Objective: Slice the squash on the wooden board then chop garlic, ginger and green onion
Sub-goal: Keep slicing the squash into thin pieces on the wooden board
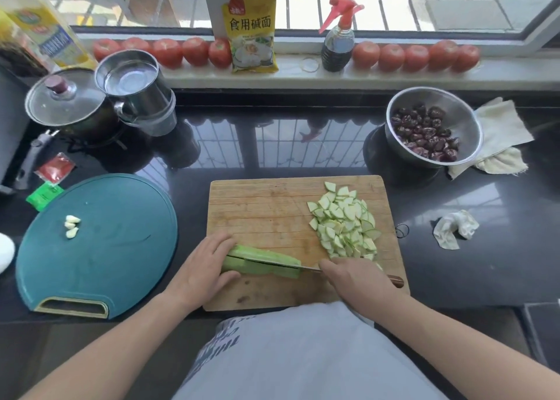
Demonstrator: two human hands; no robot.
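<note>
Three peeled garlic cloves (72,226) lie on a teal cutting board (100,245), which sits on the dark table (272,145) just left of the wooden board (257,211). Behind the teal board stand a lidded pot (71,102) and a steel cup (133,81).

On the wooden board's near edge, the left hand (203,266) grips the left end of a long green squash piece (260,261), fingers curled over its top and thumb against its near side. The squash lies lengthwise, left to right. A knife (306,267) runs along the squash, blade edge set into it lengthwise. The right hand (354,278) holds the knife handle just right of the squash's right end, fingers wrapped round it; the handle tip shows beyond the hand.

Sliced squash pieces (345,224) are heaped on the wooden board's right half, just behind the right hand. Right of the wooden board and farther back stands a steel bowl (433,127) of dark red dates, touching a cloth (503,133).
</note>
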